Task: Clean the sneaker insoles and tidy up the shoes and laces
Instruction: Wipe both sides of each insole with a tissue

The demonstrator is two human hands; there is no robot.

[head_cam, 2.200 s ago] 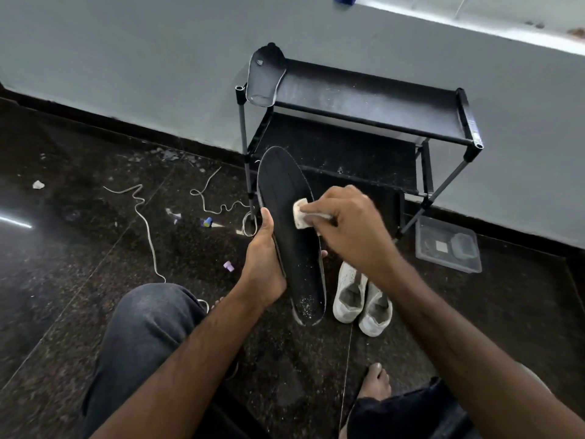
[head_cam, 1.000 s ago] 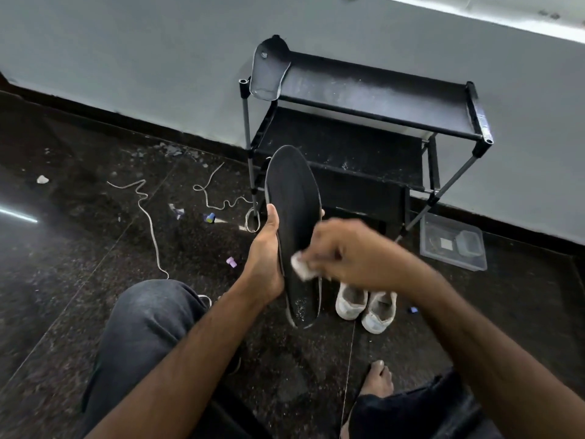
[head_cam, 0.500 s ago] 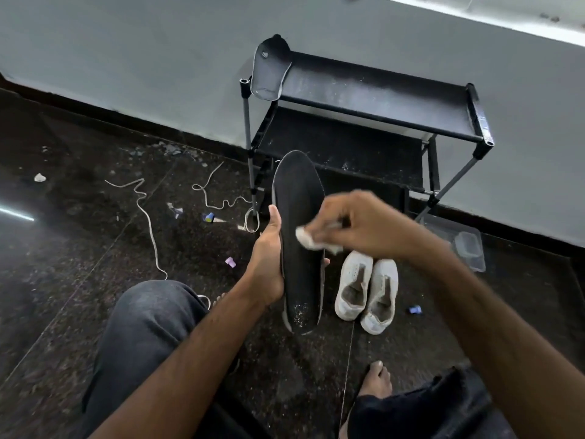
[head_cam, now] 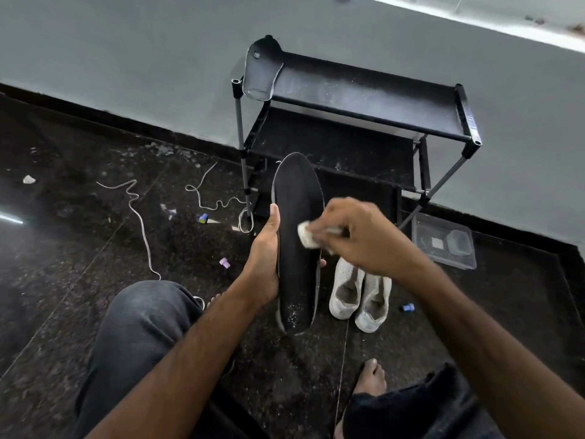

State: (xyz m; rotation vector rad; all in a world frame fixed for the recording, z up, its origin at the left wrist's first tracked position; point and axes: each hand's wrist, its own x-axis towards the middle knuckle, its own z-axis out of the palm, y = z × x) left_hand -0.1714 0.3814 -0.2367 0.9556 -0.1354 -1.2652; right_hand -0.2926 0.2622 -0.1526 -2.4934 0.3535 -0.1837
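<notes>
Dark speckled stone floor [head_cam: 79, 312] runs up to a grey wall [head_cam: 126, 58], and one black shoe rack [head_cam: 364, 99] with several dusty shelves stands against it. Two insoles are in view. One black insole [head_cam: 296, 248] is held upright in front of the rack, toe up, with a thin pale edge and a scatter of pale specks near its heel; the left hand [head_cam: 266, 264] grips its left edge, thumb along the side and fingertips showing past the right edge. A second insole [head_cam: 261, 69], dark grey, leans at the left end of the rack's top shelf. One pair of white sneakers [head_cam: 361, 296], unlaced, sits side by side on the floor just right of the held insole. One clear plastic container [head_cam: 443, 243] lies right of the rack. Two white laces [head_cam: 139, 217] [head_cam: 215, 198] trail loosely across the floor at left. The right hand [head_cam: 361, 239] pinches a small white wipe [head_cam: 305, 234] and presses it against the held insole's middle. Three small caps lie scattered: one blue and yellow [head_cam: 202, 218], one lilac [head_cam: 224, 263], one blue [head_cam: 407, 307].
</notes>
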